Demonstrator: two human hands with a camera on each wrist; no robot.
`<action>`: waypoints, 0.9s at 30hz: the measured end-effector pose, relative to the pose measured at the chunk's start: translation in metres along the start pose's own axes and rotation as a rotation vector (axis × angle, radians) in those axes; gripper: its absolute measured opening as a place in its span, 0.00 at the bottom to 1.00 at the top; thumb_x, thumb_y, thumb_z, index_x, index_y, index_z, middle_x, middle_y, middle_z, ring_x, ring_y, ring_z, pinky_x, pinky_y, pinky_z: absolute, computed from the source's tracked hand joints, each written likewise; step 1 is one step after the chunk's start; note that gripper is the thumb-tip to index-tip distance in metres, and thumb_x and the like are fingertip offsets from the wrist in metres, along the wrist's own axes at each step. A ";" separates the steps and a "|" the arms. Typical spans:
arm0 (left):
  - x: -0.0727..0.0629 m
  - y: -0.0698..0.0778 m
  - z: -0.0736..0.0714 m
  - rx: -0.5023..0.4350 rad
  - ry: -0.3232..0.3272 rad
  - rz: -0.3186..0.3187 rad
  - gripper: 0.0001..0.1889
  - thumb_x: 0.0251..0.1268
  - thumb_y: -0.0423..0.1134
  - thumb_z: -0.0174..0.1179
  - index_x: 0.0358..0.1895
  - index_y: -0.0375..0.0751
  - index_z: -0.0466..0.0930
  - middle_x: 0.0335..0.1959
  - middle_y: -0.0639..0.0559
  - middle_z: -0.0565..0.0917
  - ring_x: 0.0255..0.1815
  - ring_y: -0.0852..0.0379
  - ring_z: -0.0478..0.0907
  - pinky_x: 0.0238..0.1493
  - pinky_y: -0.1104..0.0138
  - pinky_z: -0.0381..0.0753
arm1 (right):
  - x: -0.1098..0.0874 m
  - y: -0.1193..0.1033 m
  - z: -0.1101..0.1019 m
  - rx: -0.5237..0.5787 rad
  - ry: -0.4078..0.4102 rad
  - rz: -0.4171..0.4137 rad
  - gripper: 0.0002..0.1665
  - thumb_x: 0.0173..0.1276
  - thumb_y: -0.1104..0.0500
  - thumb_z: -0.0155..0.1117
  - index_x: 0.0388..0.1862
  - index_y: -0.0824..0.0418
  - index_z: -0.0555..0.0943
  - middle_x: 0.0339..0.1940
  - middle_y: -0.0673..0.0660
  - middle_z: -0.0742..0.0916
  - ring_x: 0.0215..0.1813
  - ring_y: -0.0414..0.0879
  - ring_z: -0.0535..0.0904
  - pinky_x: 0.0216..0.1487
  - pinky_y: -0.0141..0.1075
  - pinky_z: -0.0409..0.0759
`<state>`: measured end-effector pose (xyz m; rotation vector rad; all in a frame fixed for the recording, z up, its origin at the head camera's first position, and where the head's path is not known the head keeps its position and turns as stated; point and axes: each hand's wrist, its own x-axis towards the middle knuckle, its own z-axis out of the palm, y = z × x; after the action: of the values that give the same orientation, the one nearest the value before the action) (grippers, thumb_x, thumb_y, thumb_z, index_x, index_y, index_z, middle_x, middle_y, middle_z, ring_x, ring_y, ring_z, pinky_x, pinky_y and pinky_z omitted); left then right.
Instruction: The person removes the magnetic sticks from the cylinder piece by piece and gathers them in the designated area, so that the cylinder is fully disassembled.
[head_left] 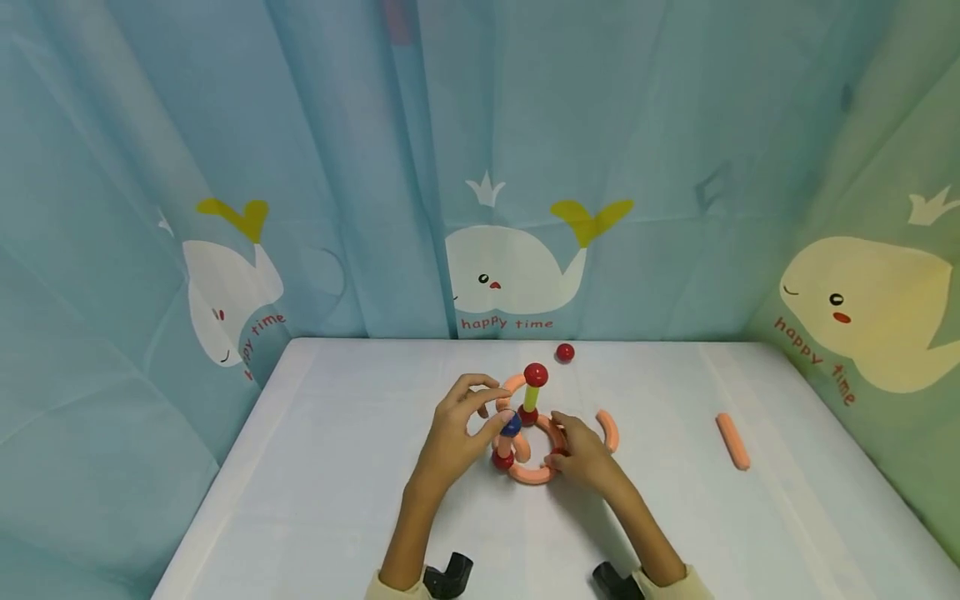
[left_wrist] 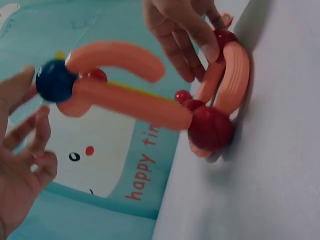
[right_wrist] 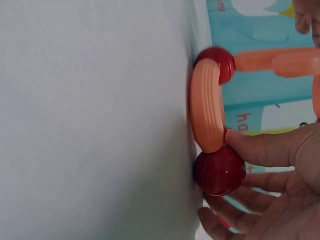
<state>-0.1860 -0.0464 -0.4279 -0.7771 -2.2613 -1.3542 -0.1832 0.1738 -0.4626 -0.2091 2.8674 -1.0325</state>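
A toy structure of red balls and orange rods forms a ring, with a curved orange rod (right_wrist: pixel 207 105) between red balls low at the table. An upright orange rod (left_wrist: pixel 132 105) carries a blue ball (left_wrist: pixel 56 81) on top, and a curved orange rod (left_wrist: pixel 115 57) joins that ball. My left hand (head_left: pixel 453 433) has its thumb at the blue ball, its index finger reaching out above it. With thumb and fingers, my right hand (head_left: pixel 588 454) pinches a red ball (right_wrist: pixel 220 170) of the ring. Behind, a yellow-green rod (head_left: pixel 532 398) stands between two red balls.
On the white table (head_left: pixel 337 467), a loose red ball (head_left: pixel 565 352) lies near the back edge. A curved orange rod (head_left: pixel 608 430) lies right of the structure, and a straight orange rod (head_left: pixel 732 441) farther right. A blue whale-print curtain (head_left: pixel 397 167) hangs behind.
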 end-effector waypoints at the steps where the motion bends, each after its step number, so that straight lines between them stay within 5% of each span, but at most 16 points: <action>1: 0.000 -0.001 -0.001 -0.010 -0.029 0.016 0.15 0.66 0.47 0.63 0.52 0.46 0.84 0.55 0.55 0.77 0.37 0.63 0.73 0.31 0.73 0.75 | 0.002 0.001 -0.001 0.016 -0.007 -0.009 0.39 0.59 0.67 0.71 0.68 0.74 0.66 0.64 0.71 0.77 0.59 0.59 0.75 0.58 0.52 0.76; 5: 0.000 -0.003 -0.002 -0.057 -0.131 0.074 0.18 0.62 0.46 0.67 0.54 0.46 0.83 0.57 0.55 0.77 0.34 0.65 0.73 0.32 0.71 0.78 | 0.012 0.005 -0.003 0.062 -0.028 -0.109 0.36 0.58 0.72 0.68 0.66 0.72 0.70 0.61 0.71 0.78 0.54 0.59 0.76 0.52 0.52 0.79; 11: -0.002 -0.003 0.000 -0.101 -0.217 0.075 0.21 0.56 0.44 0.71 0.54 0.52 0.82 0.58 0.59 0.78 0.56 0.63 0.76 0.52 0.67 0.80 | 0.028 0.012 -0.004 0.088 -0.056 -0.262 0.34 0.56 0.78 0.62 0.64 0.72 0.72 0.59 0.71 0.79 0.56 0.61 0.76 0.57 0.57 0.77; 17: -0.003 -0.002 0.003 -0.118 -0.240 0.037 0.23 0.54 0.43 0.73 0.56 0.50 0.82 0.57 0.58 0.79 0.34 0.66 0.74 0.30 0.74 0.79 | 0.042 0.014 -0.005 0.125 -0.118 -0.302 0.31 0.59 0.78 0.58 0.63 0.71 0.73 0.58 0.68 0.81 0.54 0.59 0.79 0.58 0.53 0.79; 22: -0.003 -0.003 0.008 -0.133 -0.246 0.042 0.25 0.53 0.41 0.74 0.57 0.45 0.81 0.55 0.57 0.79 0.35 0.60 0.76 0.30 0.75 0.79 | 0.048 0.016 -0.005 0.174 -0.151 -0.314 0.31 0.64 0.62 0.69 0.63 0.71 0.73 0.59 0.68 0.82 0.59 0.61 0.79 0.60 0.53 0.77; 27: -0.003 -0.003 0.012 -0.122 -0.236 0.061 0.25 0.54 0.40 0.73 0.57 0.47 0.81 0.52 0.57 0.80 0.29 0.59 0.74 0.29 0.76 0.77 | 0.046 0.015 -0.004 0.155 -0.086 -0.316 0.25 0.66 0.66 0.65 0.61 0.72 0.75 0.57 0.69 0.82 0.57 0.62 0.80 0.57 0.51 0.79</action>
<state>-0.1864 -0.0379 -0.4366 -1.0905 -2.3244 -1.4492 -0.2308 0.1802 -0.4704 -0.6936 2.7166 -1.2546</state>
